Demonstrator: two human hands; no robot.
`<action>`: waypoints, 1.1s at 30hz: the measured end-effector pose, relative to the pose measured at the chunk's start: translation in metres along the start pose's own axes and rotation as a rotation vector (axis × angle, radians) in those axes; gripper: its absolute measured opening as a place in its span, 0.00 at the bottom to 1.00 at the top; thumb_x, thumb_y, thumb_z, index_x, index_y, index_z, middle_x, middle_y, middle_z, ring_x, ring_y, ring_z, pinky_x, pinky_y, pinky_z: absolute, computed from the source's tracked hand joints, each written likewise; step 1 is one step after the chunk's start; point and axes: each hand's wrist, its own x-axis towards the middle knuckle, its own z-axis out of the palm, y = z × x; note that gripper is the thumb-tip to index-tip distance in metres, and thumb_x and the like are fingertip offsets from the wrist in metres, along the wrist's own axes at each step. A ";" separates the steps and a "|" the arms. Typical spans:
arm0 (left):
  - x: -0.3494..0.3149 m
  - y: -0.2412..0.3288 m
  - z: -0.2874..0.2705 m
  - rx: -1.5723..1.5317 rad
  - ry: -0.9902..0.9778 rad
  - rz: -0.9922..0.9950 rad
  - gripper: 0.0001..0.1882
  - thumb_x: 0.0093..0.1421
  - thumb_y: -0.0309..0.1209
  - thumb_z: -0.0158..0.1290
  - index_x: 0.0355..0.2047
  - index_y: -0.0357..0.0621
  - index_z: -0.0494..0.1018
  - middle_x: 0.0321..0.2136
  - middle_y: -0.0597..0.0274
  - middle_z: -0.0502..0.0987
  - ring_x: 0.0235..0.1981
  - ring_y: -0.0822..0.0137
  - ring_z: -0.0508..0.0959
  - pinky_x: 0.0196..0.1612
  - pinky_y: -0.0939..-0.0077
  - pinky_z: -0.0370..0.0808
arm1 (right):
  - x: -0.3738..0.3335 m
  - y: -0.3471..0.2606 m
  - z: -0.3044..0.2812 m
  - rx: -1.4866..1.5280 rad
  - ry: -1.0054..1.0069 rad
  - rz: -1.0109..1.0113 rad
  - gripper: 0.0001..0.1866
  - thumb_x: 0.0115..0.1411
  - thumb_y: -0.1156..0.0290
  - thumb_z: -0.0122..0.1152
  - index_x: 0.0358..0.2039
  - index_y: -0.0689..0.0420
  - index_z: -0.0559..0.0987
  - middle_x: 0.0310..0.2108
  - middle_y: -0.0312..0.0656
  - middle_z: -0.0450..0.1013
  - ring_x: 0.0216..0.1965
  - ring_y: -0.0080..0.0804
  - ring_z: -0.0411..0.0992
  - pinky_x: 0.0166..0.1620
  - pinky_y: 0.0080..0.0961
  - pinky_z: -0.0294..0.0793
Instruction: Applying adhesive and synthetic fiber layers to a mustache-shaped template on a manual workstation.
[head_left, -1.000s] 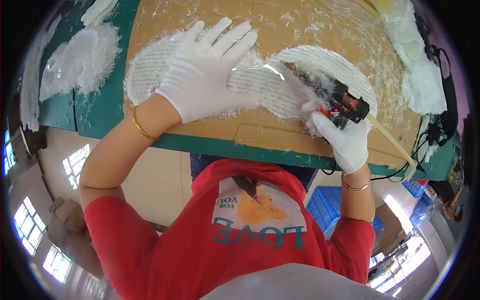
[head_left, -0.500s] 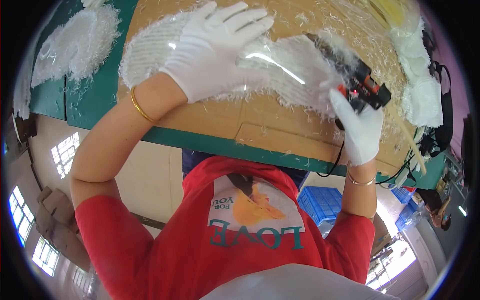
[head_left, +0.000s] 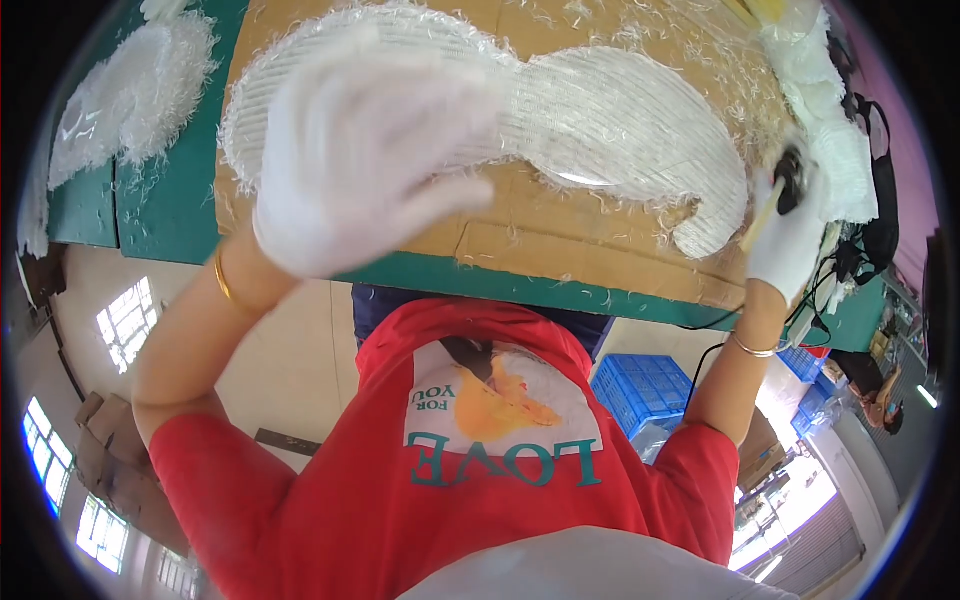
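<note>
A long, wavy white ribbed fabric piece [head_left: 630, 120] with frayed edges lies on the cardboard sheet, broad at the left and ending in a curled tip at the right. Glossy glints show on its surface. Over its left part hovers my left hand [head_left: 360, 160] in a white glove, blurred by motion, its thumb apart and nothing visible in it. Off the piece's right end, my gloved right hand [head_left: 785, 240] is closed around a black hand-held power tool [head_left: 790, 178], mostly hidden by the fingers. A pale stick [head_left: 765, 212] shows against this hand.
Loose white fibres are scattered over the cardboard [head_left: 570, 225] on the green table [head_left: 170, 215]. Another frayed white piece [head_left: 140, 90] lies at the far left. White fabric [head_left: 845, 170] and dark cables [head_left: 825, 290] crowd the right edge. A blue crate [head_left: 640, 390] stands below the table.
My left hand has lifted off the white piece and moved left and nearer to me. My right hand has carried the power tool right, away from the piece, uncovering its curled end.
</note>
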 end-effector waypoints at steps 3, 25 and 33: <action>-0.013 0.031 0.004 0.047 -0.121 -0.029 0.28 0.47 0.40 0.65 0.51 0.48 0.77 0.42 0.67 0.77 0.37 0.65 0.77 0.40 0.65 0.74 | 0.005 0.031 -0.006 -0.347 -0.109 0.174 0.30 0.61 0.57 0.67 0.59 0.58 0.73 0.55 0.58 0.74 0.51 0.58 0.75 0.52 0.46 0.76; 0.005 0.060 0.055 0.229 0.015 0.120 0.08 0.43 0.30 0.54 0.25 0.41 0.72 0.24 0.61 0.65 0.29 0.62 0.68 0.31 0.68 0.65 | -0.006 -0.131 0.001 0.235 -0.526 -1.033 0.29 0.55 0.53 0.68 0.53 0.55 0.78 0.55 0.42 0.74 0.54 0.45 0.74 0.53 0.38 0.75; 0.001 0.093 0.071 0.232 0.076 -0.229 0.08 0.44 0.28 0.55 0.27 0.43 0.71 0.26 0.62 0.64 0.30 0.62 0.67 0.32 0.66 0.65 | -0.017 -0.145 0.008 0.205 -0.198 -1.105 0.19 0.50 0.56 0.69 0.33 0.59 0.79 0.36 0.43 0.74 0.39 0.39 0.76 0.37 0.35 0.75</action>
